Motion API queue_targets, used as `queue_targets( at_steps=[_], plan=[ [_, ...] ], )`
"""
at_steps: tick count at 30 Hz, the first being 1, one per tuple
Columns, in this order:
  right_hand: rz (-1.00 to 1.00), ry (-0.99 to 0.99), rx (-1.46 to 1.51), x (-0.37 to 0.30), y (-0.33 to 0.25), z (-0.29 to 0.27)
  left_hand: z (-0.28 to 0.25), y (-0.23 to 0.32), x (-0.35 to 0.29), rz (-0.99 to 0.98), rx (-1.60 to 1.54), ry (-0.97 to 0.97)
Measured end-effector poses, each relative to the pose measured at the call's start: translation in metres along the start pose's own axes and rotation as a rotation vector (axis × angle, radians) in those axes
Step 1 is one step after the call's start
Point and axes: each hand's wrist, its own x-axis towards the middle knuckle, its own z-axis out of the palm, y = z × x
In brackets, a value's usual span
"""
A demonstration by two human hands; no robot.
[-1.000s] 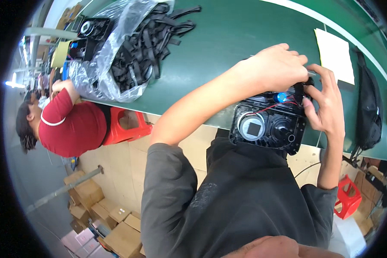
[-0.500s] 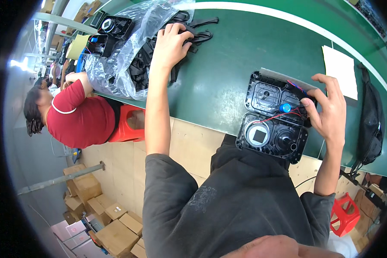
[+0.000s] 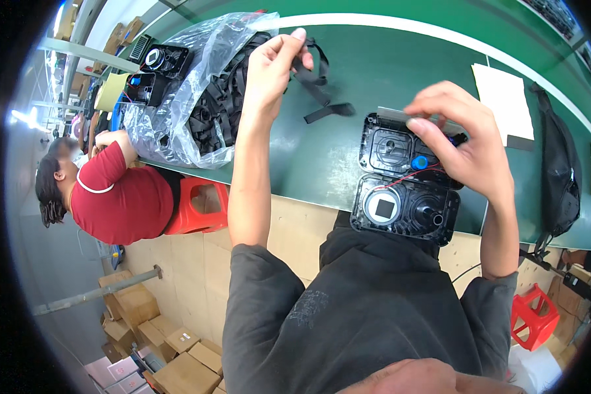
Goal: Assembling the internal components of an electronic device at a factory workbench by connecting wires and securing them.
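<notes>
My left hand [image 3: 272, 69] pinches a black strap [image 3: 312, 87], whose loose end hangs and trails over the green table. A clear plastic bag [image 3: 161, 108] full of similar black straps [image 3: 210, 105] lies just left of that hand. My right hand [image 3: 469, 141] hovers with thumb and fingers apart over an opened black speaker housing [image 3: 387, 148], holding nothing. The housing's two halves lie side by side at the table's near edge. Inside are a round silver speaker driver [image 3: 382, 207], a blue cylinder [image 3: 419, 162] and thin red wires. My right hand hides the far right corner.
White paper sheets [image 3: 502, 102] lie at the right of the green table [image 3: 292, 164], beside a black bag [image 3: 558, 171]. More black speaker parts [image 3: 167, 59] stand at the far left. A person in red [image 3: 121, 197] sits on a red stool [image 3: 207, 203] to the left.
My left hand has lifted a strap away from the bag's pile and moved right and farther out. My right hand has risen off the housing's right edge and shifted left over it.
</notes>
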Motion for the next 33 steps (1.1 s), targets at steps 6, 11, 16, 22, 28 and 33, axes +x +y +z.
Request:
queue_targets(
  at_steps=[6, 11, 16, 22, 28, 33],
  plan=[
    [0.021, -0.042, 0.053, 0.042, 0.012, 0.019, 0.036, 0.027, -0.017, -0.013, 0.049, -0.170],
    [0.085, -0.072, 0.191, 0.069, 0.034, 0.028, 0.050, 0.035, -0.028, 0.054, -0.147, -0.335],
    [0.308, -0.127, 0.499, 0.058, 0.046, 0.009, 0.055, 0.006, -0.045, 0.183, -0.163, -0.412],
    [0.369, -0.143, 0.554, 0.045, 0.043, -0.001, 0.072, -0.003, -0.047, 0.004, -0.229, -0.366],
    [0.355, -0.088, 0.524, 0.029, 0.047, -0.019, 0.088, 0.002, -0.054, 0.133, -0.063, -0.211],
    [0.466, 0.006, 0.376, 0.011, 0.058, -0.041, 0.098, 0.021, -0.057, 0.739, 0.535, -0.202]
  ],
)
